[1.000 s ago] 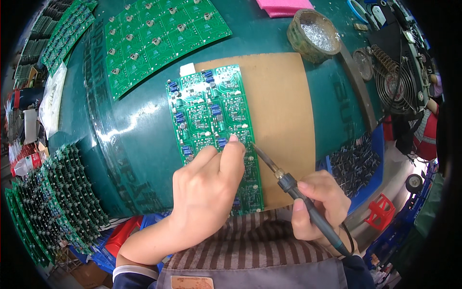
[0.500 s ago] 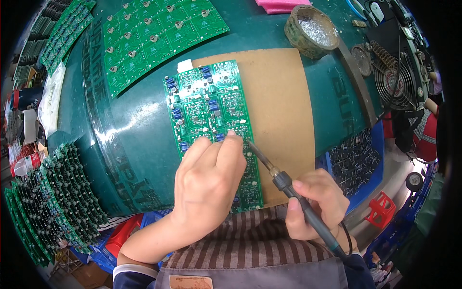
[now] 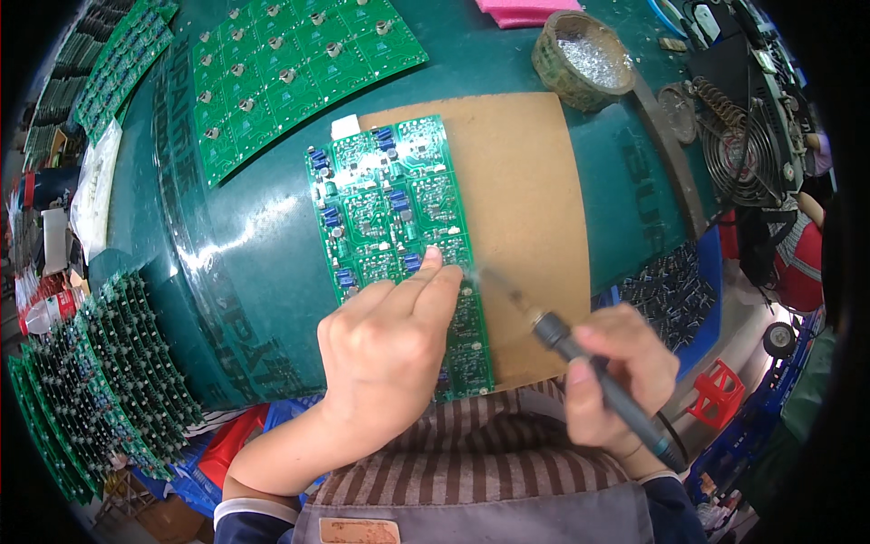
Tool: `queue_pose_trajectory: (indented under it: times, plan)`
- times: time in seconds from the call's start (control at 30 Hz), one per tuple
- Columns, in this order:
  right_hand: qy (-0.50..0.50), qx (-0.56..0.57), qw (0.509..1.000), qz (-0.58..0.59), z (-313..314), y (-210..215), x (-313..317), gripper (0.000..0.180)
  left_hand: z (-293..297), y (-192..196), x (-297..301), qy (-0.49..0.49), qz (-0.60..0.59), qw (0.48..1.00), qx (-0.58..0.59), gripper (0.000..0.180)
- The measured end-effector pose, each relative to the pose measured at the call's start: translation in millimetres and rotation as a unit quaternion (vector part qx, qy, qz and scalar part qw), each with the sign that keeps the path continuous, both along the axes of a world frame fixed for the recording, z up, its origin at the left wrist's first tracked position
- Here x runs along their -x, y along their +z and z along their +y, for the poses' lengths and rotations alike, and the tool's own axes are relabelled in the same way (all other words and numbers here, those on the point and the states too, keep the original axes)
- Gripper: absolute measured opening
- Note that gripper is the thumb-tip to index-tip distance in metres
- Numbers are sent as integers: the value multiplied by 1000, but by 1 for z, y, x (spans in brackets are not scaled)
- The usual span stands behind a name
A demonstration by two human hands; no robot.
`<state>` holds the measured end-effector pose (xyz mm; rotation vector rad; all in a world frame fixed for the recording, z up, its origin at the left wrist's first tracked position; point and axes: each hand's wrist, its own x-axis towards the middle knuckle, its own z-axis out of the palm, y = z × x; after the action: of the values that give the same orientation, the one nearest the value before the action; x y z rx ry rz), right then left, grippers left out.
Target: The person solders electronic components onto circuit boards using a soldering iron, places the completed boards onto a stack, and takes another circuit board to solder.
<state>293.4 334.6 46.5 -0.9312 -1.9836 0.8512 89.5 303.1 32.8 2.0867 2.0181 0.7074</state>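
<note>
A long green circuit board panel [image 3: 385, 213] with blue components lies partly on a brown cardboard sheet [image 3: 526, 208]. My left hand [image 3: 385, 349] rests on the panel's lower half, fingers pinched together at a spot near its right edge; what they pinch is too small to tell. My right hand [image 3: 616, 376] grips a dark-handled soldering iron [image 3: 562, 340], whose blurred tip points up-left toward my left fingertips. The iron's tip sits a short way right of the panel's edge.
A larger green panel [image 3: 290, 72] lies at the back left on the green mat [image 3: 227, 254]. A round tin of solder scraps [image 3: 580, 59], a coiled iron stand [image 3: 716, 104] and a fan [image 3: 757, 150] sit back right. Racks of green boards [image 3: 100, 381] stand at the left.
The view has shifted slightly. The soldering iron's tip has drawn back to the right, away from my left fingertips, and now looks blurred. My left hand stays on the panel.
</note>
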Motion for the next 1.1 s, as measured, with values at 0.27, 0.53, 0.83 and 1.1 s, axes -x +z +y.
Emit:
queue_pose_trajectory:
  times: [0.27, 0.53, 0.83, 1.1]
  plan:
    - [-272, -178, 942, -89, 101, -25, -15, 22, -4, 16, -1, -15, -44, 997, 67, 12]
    - [-66, -115, 991, -30, 14, -11, -13, 19, -33, 13, -8, -39, -33, 996, 68, 11]
    - [4, -10, 1000, -2, -42, -9, -10, 25, -35, -3, -9, -59, 11, 998, -13, 16]
    - [9, -33, 999, -15, -46, -9, -11, 24, -35, 1, -13, -29, 14, 999, 17, 13]
